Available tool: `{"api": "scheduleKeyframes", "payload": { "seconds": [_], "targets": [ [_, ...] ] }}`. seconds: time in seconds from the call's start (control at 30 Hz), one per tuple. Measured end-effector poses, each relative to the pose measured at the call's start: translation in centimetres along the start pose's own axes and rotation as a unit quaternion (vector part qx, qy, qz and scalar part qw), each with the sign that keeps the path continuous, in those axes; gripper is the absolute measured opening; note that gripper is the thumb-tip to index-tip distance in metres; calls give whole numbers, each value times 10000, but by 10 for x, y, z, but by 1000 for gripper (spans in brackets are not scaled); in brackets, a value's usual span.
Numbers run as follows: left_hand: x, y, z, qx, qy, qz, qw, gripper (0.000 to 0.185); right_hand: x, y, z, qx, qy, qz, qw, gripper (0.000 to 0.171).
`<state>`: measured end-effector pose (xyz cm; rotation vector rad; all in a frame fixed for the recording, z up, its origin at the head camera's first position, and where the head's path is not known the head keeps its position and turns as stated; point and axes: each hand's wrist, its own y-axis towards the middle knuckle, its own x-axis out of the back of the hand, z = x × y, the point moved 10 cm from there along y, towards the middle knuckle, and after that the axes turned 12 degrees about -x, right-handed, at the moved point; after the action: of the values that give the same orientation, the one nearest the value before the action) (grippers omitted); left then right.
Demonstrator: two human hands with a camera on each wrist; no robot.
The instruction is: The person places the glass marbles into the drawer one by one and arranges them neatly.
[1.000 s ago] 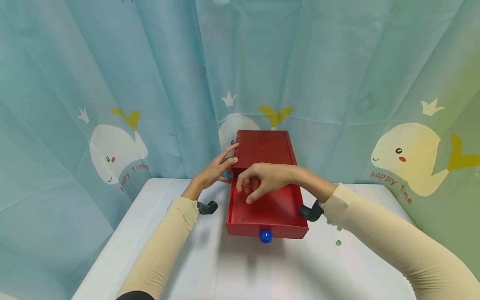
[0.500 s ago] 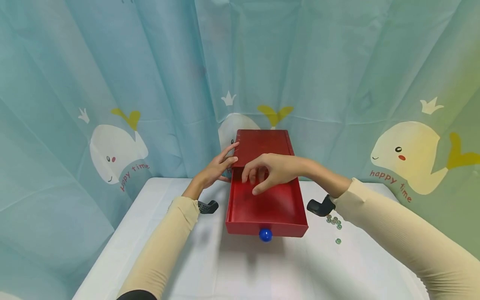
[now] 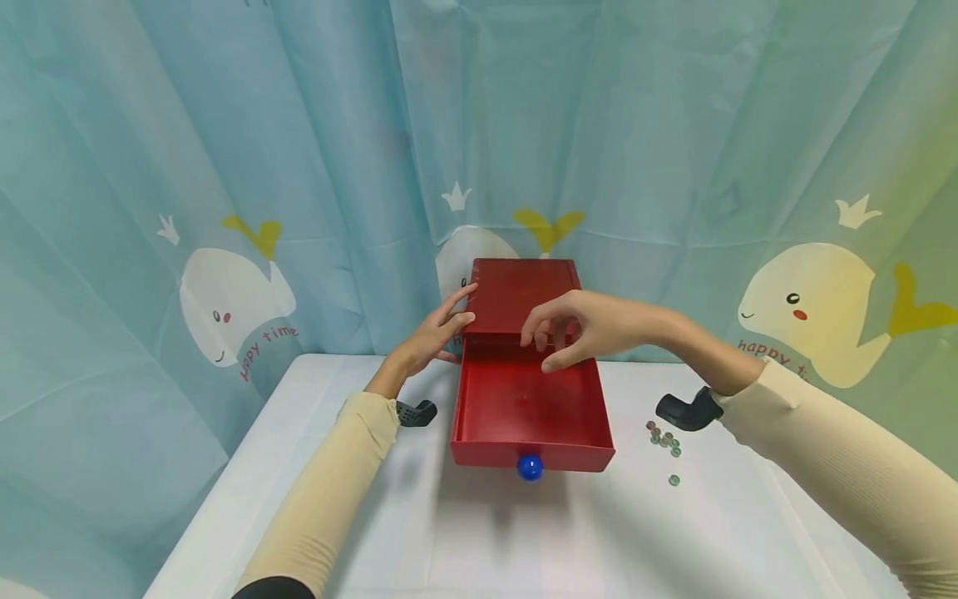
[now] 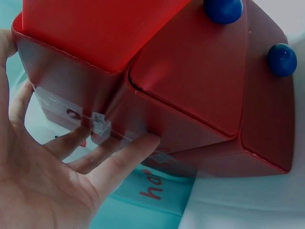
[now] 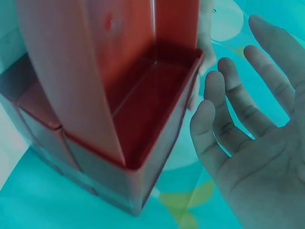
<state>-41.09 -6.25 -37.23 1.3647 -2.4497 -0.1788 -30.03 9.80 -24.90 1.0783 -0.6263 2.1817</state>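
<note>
A red drawer cabinet [image 3: 516, 291] stands at the back of the table, its top drawer [image 3: 524, 416] pulled far out toward me with a blue knob [image 3: 530, 467] on the front. Bare red floor shows inside that drawer. My left hand [image 3: 422, 343] rests against the cabinet's left side, fingers spread; the left wrist view shows the fingertips touching the taped joints between tiers. Over the back right of the drawer hovers my right hand [image 3: 591, 324], fingers loosely bent and apart. The right wrist view shows nothing in its grasp, beside the cabinet's right side.
Several small greenish and brownish glass pieces [image 3: 664, 438] lie on the white table [image 3: 359, 532] to the drawer's right, one set apart nearer me. Lower drawers with blue knobs [image 4: 282, 59] are closed. A blue curtain [image 3: 337, 166] with whale prints hangs close behind.
My right hand has moved right and a little back and up, from over the drawer's left part toward its right edge. More glass pieces are uncovered. The left hand stays put.
</note>
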Motion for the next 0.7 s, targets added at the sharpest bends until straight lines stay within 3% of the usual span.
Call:
{"api": "scheduleKeyframes", "payload": {
  "seconds": [0.47, 0.7],
  "targets": [
    [1, -2, -4, -83, 109, -31, 9999, 64, 33, -57, -35, -290, 247, -648, 9972, 32],
    [-1, -5, -4, -79, 100, -10, 9999, 64, 41, -87, -61, -263, 328, -1234, 9915, 30]
  ]
}}
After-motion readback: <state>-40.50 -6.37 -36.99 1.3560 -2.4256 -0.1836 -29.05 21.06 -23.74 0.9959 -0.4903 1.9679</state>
